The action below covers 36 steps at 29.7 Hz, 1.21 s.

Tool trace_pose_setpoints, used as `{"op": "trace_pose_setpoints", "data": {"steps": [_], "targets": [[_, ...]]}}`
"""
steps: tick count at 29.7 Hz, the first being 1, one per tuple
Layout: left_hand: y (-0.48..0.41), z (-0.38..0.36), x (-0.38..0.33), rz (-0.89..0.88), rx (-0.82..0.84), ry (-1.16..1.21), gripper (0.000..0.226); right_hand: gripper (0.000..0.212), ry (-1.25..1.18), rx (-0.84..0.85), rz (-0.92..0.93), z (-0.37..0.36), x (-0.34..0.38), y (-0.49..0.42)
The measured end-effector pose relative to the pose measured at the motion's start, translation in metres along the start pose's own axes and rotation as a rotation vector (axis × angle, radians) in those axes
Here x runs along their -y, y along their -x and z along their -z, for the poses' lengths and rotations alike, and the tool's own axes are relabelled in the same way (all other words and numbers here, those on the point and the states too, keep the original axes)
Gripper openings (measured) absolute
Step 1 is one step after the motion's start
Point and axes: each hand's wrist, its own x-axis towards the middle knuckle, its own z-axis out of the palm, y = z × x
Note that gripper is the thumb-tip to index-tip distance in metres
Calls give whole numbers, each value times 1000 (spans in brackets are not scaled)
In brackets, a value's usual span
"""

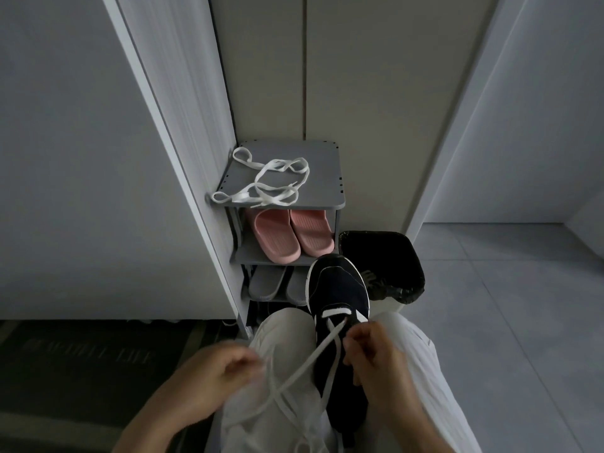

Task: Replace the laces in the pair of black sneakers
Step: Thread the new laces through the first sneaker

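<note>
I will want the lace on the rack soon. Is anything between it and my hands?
Nothing covers the spare lace; it lies open on the rack. Only the sneaker between your knees stands in the way. Left hand and right hand both hold the threaded lace.

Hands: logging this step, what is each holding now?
Left hand: pinching the white lace.
Right hand: pinching the same lace at the black sneaker.

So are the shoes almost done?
Not yet. Done: the white lace crosses only the lowest eyelets of the black sneaker. In hand: left hand and right hand each hold a strand. Left: upper eyelets; a loose lace waits on the shoe rack.
</note>
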Motion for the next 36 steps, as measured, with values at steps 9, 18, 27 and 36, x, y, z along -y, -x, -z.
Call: {"op": "trace_pose_setpoints", "data": {"steps": [9, 18, 27, 36], "targets": [[-67, -93, -58, -135, -532, -67, 11, 16, -119, 2, -80, 7, -2, -6], [-56, -75, -52, -57, -364, 186, 10, 14, -242, 67, -150, 8, 5, -1], [-31, -42, -41, -9, -75, 627, 6, 13, -753, 351, -444, -15, 25, -2], [-23, 8, 5, 32, -16, 1001, 56, 21, -836, 103, -347, 20, 41, -47]]}}
